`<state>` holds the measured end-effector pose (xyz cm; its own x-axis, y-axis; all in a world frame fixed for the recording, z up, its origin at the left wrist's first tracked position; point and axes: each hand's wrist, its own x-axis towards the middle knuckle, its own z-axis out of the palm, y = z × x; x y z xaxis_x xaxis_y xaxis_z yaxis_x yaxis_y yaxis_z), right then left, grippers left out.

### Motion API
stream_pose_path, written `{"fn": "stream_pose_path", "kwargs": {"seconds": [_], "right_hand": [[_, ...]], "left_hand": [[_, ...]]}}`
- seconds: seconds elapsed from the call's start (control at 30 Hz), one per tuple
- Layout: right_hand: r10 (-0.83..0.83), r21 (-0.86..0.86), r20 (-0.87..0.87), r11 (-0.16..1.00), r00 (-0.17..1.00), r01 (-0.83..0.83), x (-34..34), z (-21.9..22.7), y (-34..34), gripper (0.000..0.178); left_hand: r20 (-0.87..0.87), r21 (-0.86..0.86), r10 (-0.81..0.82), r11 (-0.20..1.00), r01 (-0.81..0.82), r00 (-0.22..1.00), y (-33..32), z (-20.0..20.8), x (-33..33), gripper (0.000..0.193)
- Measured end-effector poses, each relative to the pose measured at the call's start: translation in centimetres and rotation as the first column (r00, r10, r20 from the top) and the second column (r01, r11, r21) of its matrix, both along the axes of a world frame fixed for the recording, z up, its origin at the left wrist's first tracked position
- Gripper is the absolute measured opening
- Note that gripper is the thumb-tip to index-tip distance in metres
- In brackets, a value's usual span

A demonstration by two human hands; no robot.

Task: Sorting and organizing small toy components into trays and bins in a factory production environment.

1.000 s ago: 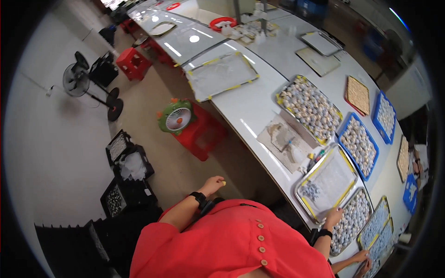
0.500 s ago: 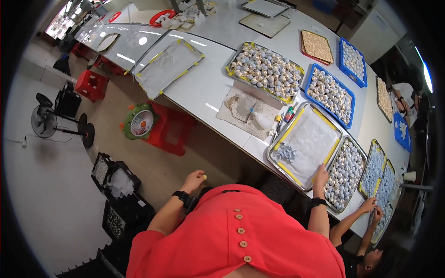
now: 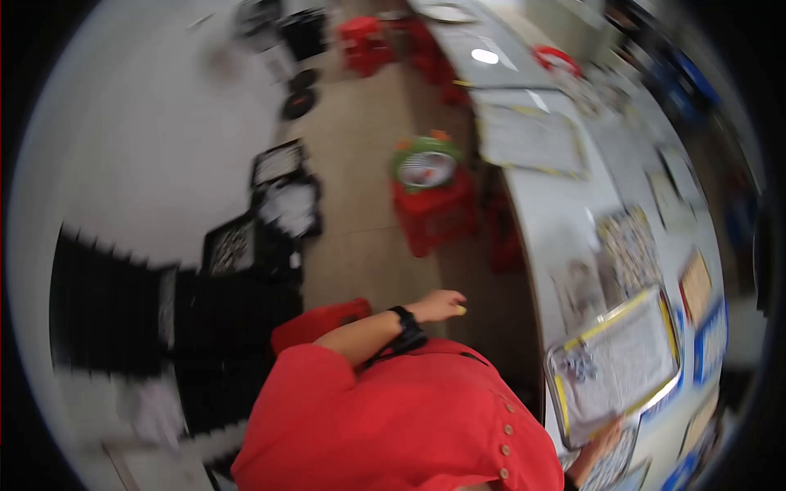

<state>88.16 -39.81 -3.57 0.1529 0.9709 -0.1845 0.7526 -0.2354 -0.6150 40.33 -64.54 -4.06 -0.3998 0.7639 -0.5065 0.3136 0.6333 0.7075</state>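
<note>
My left hand [image 3: 440, 306] is out over the floor beside the table, fingers curled together. A small yellow bit [image 3: 462, 310] shows at its fingertips; blur hides whether it is held or worn. At the lower right my right hand [image 3: 604, 444], smeared by motion, grips the near rim of a metal tray [image 3: 560, 412]. White sheeting with yellow tape along its borders lines this tray. A little heap of grey-blue pieces [image 3: 580, 365] lies in one corner of it.
Stacked black crates [image 3: 237, 327] stand on my left by the wall. A red stool [image 3: 434, 217] carries a green fan [image 3: 426, 168] beside the long white table [image 3: 532, 213]. A filled tray [image 3: 630, 250] and a blue basket [image 3: 711, 340] lie past the lined tray.
My view has swung left, bringing the crates and floor toward the middle. The right hand stays at the lined tray's rim, and the tray's angle in view has turned.
</note>
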Motion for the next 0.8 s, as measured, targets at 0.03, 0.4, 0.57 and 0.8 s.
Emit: {"fn": "stream_pose_path", "kwargs": {"seconds": [0.03,0.4,0.57,0.8], "right_hand": [[-0.016,0.111,-0.418,0.991,0.908,0.068,-1.3,-1.4,0.2,0.061],[0.453,0.003,-0.551,0.841,0.701,-0.541,-36.5,5.2,-5.3,0.052],[0.495,0.022,-0.765,0.66,0.412,-0.751,-48.7,6.5,-9.3,0.04],[0.483,0.034,-0.852,0.435,0.202,-0.9,-63.4,7.9,-11.7,0.036]], "left_hand": [[-0.015,0.037,0.011,0.999,-0.011,1.0,-0.2,0.3,0.0,0.044],[0.447,0.15,0.434,0.825,-0.544,0.782,-11.8,7.2,-8.5,0.046],[0.682,0.082,0.522,0.641,-0.763,0.512,-16.3,10.4,-11.1,0.061],[0.85,0.213,0.397,0.34,-0.916,0.346,-18.5,12.0,-17.4,0.06]]}}
